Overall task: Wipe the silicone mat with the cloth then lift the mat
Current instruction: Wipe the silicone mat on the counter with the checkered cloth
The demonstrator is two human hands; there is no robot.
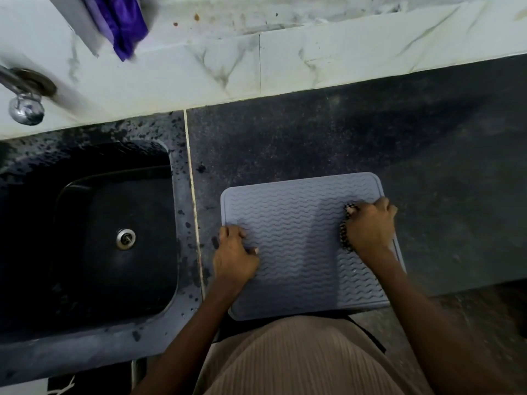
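Observation:
A grey silicone mat [296, 223] with wavy ridges lies flat on the dark counter, its near edge at the counter's front. My right hand [370, 223] is closed over a bunched black-and-white patterned cloth [345, 238] and presses it on the mat's right side. Only a strip of the cloth shows past my fingers. My left hand [232, 256] rests on the mat's left edge with fingers curled, pressing it down and holding nothing.
A black sink [114, 238] with a metal drain is set into the counter to the left, with a chrome tap [25, 106] above it. A purple cloth [122, 21] hangs at the tiled back wall. Dark counter [427, 155] extends right of the mat.

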